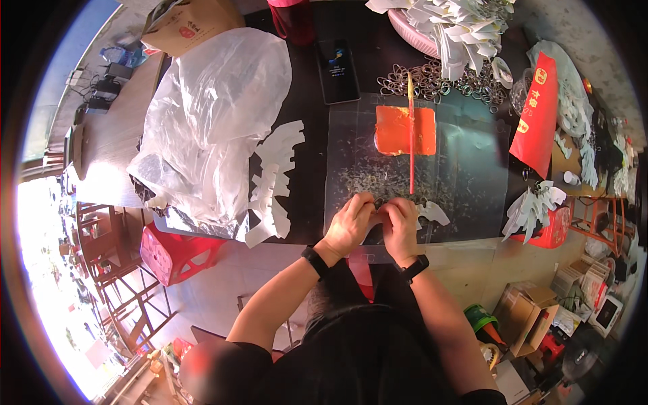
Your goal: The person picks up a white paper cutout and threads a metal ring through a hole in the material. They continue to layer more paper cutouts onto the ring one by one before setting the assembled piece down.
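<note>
My left hand [349,224] and my right hand [400,228] meet at the near edge of the work mat, fingertips pinched together. A small pale piece shows between them, but the fingers mostly hide it and its kind cannot be made out. Just right of my right hand lies a white tag-like piece [434,212]. Beyond my hands, dark fine scraps [378,179] cover part of the clear mat [472,155]. A thin brush [412,158] with a red handle rests across an orange rectangular pad [391,131].
Metal rings [432,79] lie piled behind the pad, near a pink basket [408,30] heaped with white tags. A phone [339,71] lies at the back. To the left are a plastic bag [216,121] and white notched strips [273,182]. A red packet [536,115] stands right.
</note>
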Motion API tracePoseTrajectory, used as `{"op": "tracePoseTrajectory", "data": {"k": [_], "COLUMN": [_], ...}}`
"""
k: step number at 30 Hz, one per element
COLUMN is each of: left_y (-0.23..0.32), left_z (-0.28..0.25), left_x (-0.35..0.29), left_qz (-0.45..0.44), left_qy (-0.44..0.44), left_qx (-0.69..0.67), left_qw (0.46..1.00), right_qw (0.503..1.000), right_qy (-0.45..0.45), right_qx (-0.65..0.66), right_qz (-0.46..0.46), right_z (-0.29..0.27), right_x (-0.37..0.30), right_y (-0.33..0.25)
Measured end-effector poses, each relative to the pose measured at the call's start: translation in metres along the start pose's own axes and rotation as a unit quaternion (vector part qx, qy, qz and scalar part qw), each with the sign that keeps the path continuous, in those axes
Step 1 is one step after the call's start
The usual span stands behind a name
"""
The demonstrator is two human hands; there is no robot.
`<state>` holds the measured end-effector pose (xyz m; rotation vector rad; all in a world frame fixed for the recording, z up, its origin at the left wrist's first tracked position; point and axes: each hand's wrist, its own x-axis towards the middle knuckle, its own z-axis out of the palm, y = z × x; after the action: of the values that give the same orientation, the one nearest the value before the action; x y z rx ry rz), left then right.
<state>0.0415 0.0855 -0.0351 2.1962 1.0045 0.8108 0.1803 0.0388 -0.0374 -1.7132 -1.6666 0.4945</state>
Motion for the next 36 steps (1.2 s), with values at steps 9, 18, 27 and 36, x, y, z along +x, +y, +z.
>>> {"op": "tracePoseTrajectory", "data": {"k": [9, 18, 27, 36], "left_y": [-0.01, -0.005, -0.006, 0.0], "left_z": [-0.009, -0.007, -0.011, -0.015], "left_x": [-0.001, -0.001, -0.003, -0.018], "left_qz": [0.049, 0.082, 0.132, 0.102], "left_qy": [-0.064, -0.061, -0.057, -0.073], "left_qx": [0.008, 0.063, 0.073, 0.132], "left_qw": [0.997, 0.993, 0.987, 0.983], "right_qw": [0.974, 0.961, 0.955, 0.932], "right_qy": [-0.127, -0.113, -0.103, -0.16], "right_qx": [-0.083, -0.107, -0.14, -0.226], "right_qz": [-0.167, -0.229, -0.24, -0.233], "right_z": [-0.021, -0.021, -0.025, -0.039], "right_x": [0.019, 0.02, 0.017, 0.015], "right_y": [0.017, 0.016, 0.013, 0.011]}}
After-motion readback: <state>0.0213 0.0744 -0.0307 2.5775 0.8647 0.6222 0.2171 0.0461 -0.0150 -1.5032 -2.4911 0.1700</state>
